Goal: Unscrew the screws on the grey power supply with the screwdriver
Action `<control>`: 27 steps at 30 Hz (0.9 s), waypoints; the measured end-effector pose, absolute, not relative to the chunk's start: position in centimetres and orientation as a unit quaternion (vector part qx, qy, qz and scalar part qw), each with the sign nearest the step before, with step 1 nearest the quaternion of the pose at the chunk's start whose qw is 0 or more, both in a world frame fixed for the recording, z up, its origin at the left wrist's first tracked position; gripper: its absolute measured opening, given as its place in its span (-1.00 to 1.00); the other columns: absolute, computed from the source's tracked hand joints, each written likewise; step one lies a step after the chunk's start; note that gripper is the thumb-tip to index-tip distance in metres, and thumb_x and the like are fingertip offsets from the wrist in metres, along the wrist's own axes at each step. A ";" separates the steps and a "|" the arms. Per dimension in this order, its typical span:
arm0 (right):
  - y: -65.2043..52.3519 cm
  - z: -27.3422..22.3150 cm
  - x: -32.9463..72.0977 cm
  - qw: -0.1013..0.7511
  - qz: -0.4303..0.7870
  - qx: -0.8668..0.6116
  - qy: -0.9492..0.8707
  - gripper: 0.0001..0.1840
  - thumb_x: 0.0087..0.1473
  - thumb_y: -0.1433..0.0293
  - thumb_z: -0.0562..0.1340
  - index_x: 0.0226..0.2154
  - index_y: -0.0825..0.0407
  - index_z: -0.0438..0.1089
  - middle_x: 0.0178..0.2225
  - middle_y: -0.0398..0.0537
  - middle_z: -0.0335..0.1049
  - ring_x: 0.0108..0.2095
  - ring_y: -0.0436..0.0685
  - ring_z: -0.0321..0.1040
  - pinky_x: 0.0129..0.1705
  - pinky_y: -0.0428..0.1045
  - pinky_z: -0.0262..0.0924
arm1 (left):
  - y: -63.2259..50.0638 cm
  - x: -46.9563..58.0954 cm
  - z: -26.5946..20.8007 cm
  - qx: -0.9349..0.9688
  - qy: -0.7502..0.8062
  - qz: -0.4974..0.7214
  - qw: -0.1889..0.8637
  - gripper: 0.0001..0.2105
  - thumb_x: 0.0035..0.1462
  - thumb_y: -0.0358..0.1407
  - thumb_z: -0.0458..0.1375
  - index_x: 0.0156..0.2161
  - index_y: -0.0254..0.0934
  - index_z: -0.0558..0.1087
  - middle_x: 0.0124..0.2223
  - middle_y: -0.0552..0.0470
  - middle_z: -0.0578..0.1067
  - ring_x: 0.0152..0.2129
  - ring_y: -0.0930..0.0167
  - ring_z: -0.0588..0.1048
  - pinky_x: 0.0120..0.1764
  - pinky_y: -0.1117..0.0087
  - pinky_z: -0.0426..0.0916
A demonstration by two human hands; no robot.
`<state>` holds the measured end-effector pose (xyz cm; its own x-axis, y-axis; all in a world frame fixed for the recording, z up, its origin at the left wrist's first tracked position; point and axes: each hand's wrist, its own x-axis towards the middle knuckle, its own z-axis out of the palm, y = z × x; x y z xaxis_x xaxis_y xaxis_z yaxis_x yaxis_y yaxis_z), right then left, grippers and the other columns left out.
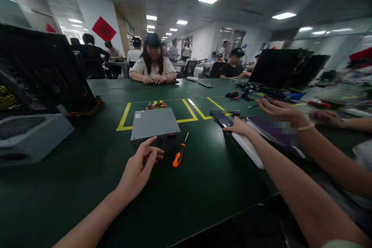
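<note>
A grey computer power supply (155, 122) stands on the green table, with its coloured cables (157, 105) behind it. My left hand (142, 164) is at its near side, fingers apart and loosely bent, holding nothing. Just right of the box lies an orange and black screwdriver (179, 155), its shaft pointing away from me. Further right, my right hand (240, 128) has its fingers on the near edge of a dark phone (223, 119). Below that wrist lies a long white object (248, 150), partly covered by my forearm.
Another grey power supply (31, 137) and a black computer case (40, 69) stand at left. At right, a co-worker's hand (286, 112) hovers by another phone (269, 130). Cables (241, 92) lie near a dark case (281, 68). A person (152, 62) sits opposite. Yellow tape (124, 116) marks the table.
</note>
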<state>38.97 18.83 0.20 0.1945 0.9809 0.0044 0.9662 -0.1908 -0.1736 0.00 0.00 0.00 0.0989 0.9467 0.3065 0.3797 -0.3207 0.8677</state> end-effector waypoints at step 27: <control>5.4 0.2 20.5 0.250 0.198 -0.529 -0.786 -0.84 0.09 0.33 -0.01 -0.23 -0.06 0.16 -0.41 -0.17 0.29 -0.48 0.02 0.24 -0.45 -0.08 0.00 | 3.4 -4.4 -0.8 0.659 0.594 0.460 0.026 -0.63 0.18 -0.16 -0.08 0.06 -0.20 0.26 0.16 -0.11 0.16 0.13 0.27 0.13 0.11 0.13 0.11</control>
